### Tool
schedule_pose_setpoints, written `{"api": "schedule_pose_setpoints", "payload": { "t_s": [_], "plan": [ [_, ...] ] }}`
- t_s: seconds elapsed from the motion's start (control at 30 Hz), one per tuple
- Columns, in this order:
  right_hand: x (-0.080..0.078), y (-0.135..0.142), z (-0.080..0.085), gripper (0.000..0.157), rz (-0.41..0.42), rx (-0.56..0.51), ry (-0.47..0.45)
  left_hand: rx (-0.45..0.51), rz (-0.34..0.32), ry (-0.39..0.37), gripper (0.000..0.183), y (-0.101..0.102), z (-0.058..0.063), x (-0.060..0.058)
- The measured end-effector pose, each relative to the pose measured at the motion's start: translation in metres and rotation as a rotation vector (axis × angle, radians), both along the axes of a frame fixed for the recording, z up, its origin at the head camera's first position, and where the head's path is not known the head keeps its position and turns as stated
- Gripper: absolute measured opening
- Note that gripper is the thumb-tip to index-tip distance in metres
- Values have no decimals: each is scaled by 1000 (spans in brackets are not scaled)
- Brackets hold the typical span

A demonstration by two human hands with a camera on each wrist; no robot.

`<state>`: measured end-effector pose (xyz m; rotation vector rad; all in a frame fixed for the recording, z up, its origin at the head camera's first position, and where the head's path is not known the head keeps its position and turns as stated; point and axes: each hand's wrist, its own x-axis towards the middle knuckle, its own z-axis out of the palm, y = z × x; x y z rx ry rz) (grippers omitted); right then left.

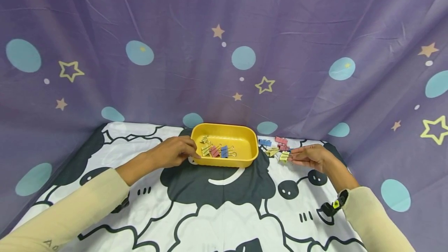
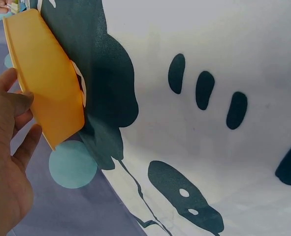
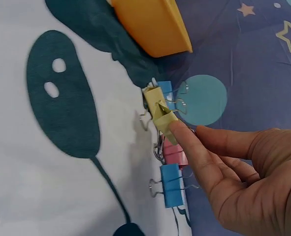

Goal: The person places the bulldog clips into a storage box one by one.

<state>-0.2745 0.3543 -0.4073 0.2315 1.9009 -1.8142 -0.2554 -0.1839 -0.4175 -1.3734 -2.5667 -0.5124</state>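
A yellow plastic tray (image 1: 241, 140) stands on the table with several binder clips in it: pale green ones, a pink one (image 1: 214, 151) and a blue one (image 1: 224, 151). My left hand (image 1: 176, 151) grips the tray's left edge, thumb and fingers on the rim of the tray (image 2: 49, 73). Just right of the tray, my right hand (image 1: 312, 156) pinches a yellow binder clip (image 3: 163, 119) between thumb and forefinger. Around those fingertips lie another yellow clip (image 3: 154, 96), two blue ones and pink ones; a blue clip (image 3: 171, 185) sits nearest the wrist.
A white cloth (image 1: 224, 228) printed with dark cartoon sheep covers the table. Behind the table hangs a purple curtain (image 1: 196, 81) with stars and blue ovals, meeting the far edge close behind the tray and the loose clips.
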Motion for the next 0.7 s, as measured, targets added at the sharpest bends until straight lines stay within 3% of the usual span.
{"api": "schedule_pose_setpoints", "payload": {
  "t_s": [0.23,0.37,0.7],
  "plan": [
    [-13,0,11,39,52,17,8,0,3,-3,48,0,0,0],
    [-17,-1,16,23,47,12,4,5,1,-1,47,-1,-1,0],
    [-24,0,29,27,35,19,-8,21,-18,17,49,-2,-3,-3]
  ]
}}
